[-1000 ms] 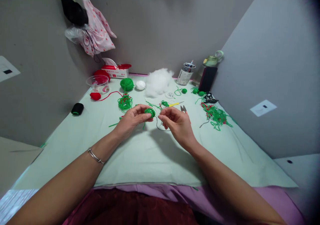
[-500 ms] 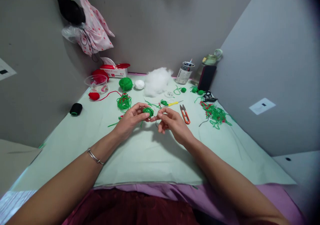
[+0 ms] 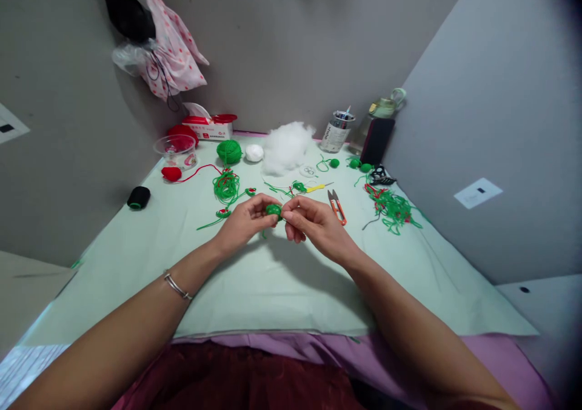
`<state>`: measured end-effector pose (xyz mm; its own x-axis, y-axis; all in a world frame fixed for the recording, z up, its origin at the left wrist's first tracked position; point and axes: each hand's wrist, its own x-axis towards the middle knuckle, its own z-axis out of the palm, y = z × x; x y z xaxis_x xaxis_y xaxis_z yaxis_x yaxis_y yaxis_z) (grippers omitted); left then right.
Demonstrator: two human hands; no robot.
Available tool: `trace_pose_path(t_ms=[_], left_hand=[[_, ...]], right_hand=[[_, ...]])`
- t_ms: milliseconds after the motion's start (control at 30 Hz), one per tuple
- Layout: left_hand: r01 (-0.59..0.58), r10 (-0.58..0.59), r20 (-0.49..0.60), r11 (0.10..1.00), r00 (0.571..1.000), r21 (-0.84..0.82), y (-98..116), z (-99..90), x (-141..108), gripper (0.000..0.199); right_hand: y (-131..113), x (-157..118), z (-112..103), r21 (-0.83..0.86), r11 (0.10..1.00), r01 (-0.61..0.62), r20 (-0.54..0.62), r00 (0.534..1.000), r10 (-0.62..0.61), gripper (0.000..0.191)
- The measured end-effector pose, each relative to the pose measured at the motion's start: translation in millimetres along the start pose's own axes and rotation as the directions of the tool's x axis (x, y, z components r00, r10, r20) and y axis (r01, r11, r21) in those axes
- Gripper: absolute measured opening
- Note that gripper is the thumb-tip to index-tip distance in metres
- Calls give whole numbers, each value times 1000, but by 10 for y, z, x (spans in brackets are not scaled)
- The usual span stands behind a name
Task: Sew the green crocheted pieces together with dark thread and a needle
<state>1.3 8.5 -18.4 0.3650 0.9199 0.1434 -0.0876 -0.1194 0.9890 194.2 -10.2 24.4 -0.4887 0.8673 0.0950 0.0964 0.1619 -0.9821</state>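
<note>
Between the thumb and fingers of my left hand (image 3: 248,221) is a small round green crocheted piece (image 3: 273,210), with a short yarn tail hanging below it. My right hand (image 3: 311,221) is closed in a pinch at the right edge of that piece; whatever its fingertips grip is too small to make out. Small green-and-red crocheted bits (image 3: 223,213) lie left of my left hand. Beyond my hands is a yellow-handled crochet hook (image 3: 315,188) beside some green yarn. Orange thread snips (image 3: 337,207) rest just right of my right hand.
White stuffing (image 3: 287,148) sits at the back, near a green yarn ball (image 3: 229,151) and a white ball (image 3: 254,153). Tangled yarn (image 3: 394,210) lies at right. A plastic tub (image 3: 176,154), a black spool (image 3: 139,198), a pen jar (image 3: 337,132) and a phone (image 3: 377,141) stand around.
My right hand has come in against the green piece; before, it was a little apart with a dark thread between. The piece has shifted slightly right in my left hand.
</note>
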Motion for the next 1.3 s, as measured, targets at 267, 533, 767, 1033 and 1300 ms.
trace_pose_path(t_ms=[267, 533, 767, 1033, 1300], left_hand=[[63, -75, -43, 970, 996, -234, 77, -108, 8, 30], [59, -66, -26, 972, 997, -228, 54, -105, 7, 29], [36, -42, -23, 980, 999, -196, 48, -105, 13, 28], [28, -34, -32, 986, 999, -163, 52, -97, 8, 27], [1, -10, -61, 990, 998, -144, 50, -82, 12, 29]], right_hand=[[42, -31, -87, -520, 842, 144, -347, 865, -362, 13], [109, -17, -18, -379, 922, 81, -233, 956, -180, 22], [72, -63, 7, -502, 864, 49, -185, 969, -162, 22], [114, -48, 48, -523, 852, 31, -153, 980, -130, 20], [91, -57, 95, -492, 870, -18, -178, 981, -80, 15]])
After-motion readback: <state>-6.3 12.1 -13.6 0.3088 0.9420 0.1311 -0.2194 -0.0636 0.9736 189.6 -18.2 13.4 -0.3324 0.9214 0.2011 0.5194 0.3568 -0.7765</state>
